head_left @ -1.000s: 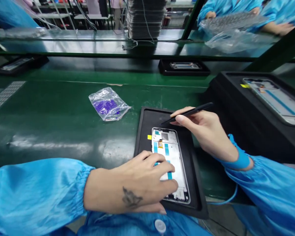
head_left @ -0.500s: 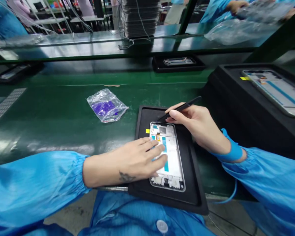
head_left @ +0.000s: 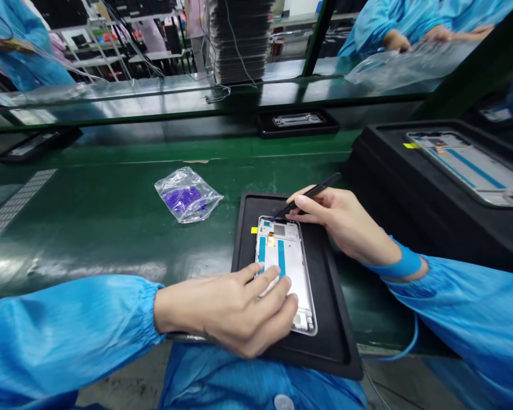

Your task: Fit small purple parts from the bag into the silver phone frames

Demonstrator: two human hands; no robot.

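Phone frame (head_left: 287,267) in black tray (head_left: 337,319), long axis running away; left hand (head_left: 235,310) flat on near end, right hand (head_left: 346,219) pinching stylus (head_left: 310,193), tip at far end.

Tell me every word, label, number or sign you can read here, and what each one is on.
No text can be read anywhere in the picture.
The phone frame under the left hand bears teal strips and a yellow tab, no lettering.
The black stylus in the right hand is unmarked.
The clear bag of purple bits shows no label.
The second frame on the right is too blurred to read.
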